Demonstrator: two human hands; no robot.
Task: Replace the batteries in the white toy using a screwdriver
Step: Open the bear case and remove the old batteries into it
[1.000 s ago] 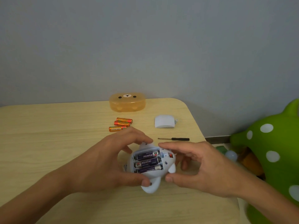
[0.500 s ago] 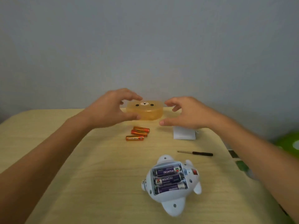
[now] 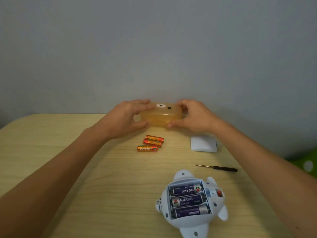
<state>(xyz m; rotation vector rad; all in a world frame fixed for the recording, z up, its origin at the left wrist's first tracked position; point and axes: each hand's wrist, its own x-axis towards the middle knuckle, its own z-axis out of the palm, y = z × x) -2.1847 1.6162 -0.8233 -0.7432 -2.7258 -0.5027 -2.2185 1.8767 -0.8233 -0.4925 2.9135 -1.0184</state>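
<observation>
My left hand [image 3: 127, 117] and right hand [image 3: 195, 117] both grip orange bear-face box [image 3: 163, 115] at far edge of table [image 3: 51, 152], one per end, thumbs on front. White toy [image 3: 190, 224] near me, belly up, compartment open, three purple batteries [image 3: 187, 200] inside. Three orange batteries [image 3: 151, 143] loose mid-table. Screwdriver [image 3: 217, 167], white cover [image 3: 203, 144] beyond toy, untouched.

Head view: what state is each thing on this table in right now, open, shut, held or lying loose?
White toy, belly up, battery compartment open.
Purple batteries, three seated in the compartment.
Battery cover, off the toy, lying apart.
Screwdriver, lying loose, untouched.
Orange batteries, three lying loose.
Orange case, looks shut, gripped at both ends.
Left hand, grips the case's left end.
Right hand, grips the case's right end.
</observation>
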